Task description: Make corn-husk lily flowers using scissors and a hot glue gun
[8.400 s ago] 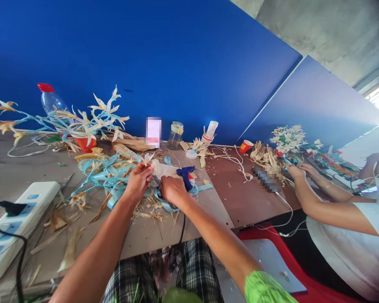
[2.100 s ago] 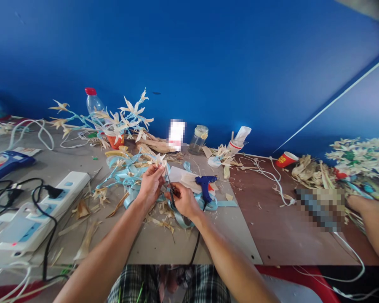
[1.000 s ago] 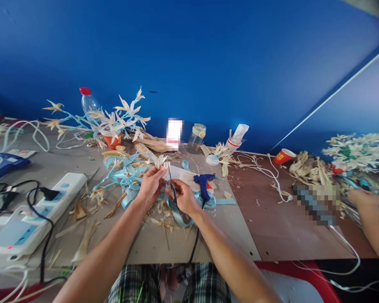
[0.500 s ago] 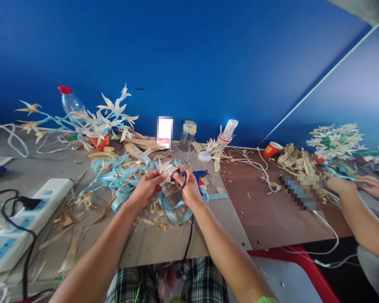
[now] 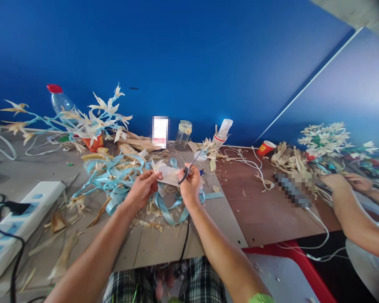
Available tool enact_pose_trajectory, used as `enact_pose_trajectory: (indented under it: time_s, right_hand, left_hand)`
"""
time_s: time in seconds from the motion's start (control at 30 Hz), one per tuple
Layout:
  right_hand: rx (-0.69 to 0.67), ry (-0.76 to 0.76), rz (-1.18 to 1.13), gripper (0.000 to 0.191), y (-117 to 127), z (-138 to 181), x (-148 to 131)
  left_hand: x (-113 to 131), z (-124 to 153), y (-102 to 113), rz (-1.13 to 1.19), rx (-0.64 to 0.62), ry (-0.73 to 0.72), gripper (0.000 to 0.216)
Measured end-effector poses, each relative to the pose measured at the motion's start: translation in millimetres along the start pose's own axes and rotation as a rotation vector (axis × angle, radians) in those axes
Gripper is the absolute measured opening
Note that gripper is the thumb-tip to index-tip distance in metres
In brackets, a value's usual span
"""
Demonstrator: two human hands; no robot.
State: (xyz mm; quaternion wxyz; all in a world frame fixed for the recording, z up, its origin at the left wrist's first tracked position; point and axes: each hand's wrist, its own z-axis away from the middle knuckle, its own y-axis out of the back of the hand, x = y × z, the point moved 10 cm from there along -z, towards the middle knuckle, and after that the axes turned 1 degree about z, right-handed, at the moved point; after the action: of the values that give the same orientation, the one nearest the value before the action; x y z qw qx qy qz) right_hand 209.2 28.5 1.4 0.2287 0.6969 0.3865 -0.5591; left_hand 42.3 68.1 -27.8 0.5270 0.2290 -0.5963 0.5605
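Observation:
My left hand (image 5: 144, 186) is closed in a pinch on a small pale corn-husk flower (image 5: 158, 165). A wide pale husk strip (image 5: 169, 174) runs from that pinch to my right hand (image 5: 191, 184). My right hand is closed round a pair of dark-handled scissors (image 5: 194, 159), blades pointing up and to the right, and its fingertips meet the strip's other end. Below and to the left, light blue ribbon (image 5: 113, 189) lies in loops on the table among husk scraps.
Husk flowers on blue stems stand in a red cup (image 5: 94, 143) at the left, near a plastic bottle (image 5: 60, 101). A power strip (image 5: 25, 227) lies front left. A glass jar (image 5: 183, 135) and a tipped red paper cup (image 5: 266, 147) sit along the wall. At right, another person's hands (image 5: 334, 183) work.
My hands have drawn a little apart, and the husk strip is now spread out between them. The scissors have tilted further to the right. The view has shifted slightly to the right.

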Motion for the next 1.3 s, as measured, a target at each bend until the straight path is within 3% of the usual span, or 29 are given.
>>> enact_pose_trajectory:
  time_s: [0.1,0.3,0.47,0.73,1.03,1.3]
  right_hand:
    - [0.026,0.09,0.062,0.031,1.0,6.1,-10.9]
    - [-0.064,0.096,0.128,0.031,-11.3,17.9,-14.0]
    - [-0.119,0.074,0.14,0.029,-18.3,21.6,-6.4]
    - [-0.193,0.049,0.08,0.03,-28.9,29.8,-6.7]
    - [-0.594,-0.191,-0.047,0.033,-57.0,44.5,-2.7]
    - [-0.685,-0.265,-0.001,0.032,-60.6,48.6,2.2]
  left_hand:
    - [-9.5,-0.4,-4.8,0.046,-0.023,0.045,0.034]
    - [-17.5,-0.4,-9.7,0.151,-0.037,0.101,0.03]
    - [-7.7,-0.1,1.8,0.196,0.088,0.036,0.033]
    - [6.4,-1.5,12.5,0.201,0.154,-0.115,0.034]
    - [32.8,-1.0,29.4,0.153,0.22,-0.299,0.03]
    - [42.7,-0.2,36.9,0.122,0.243,-0.364,0.027]
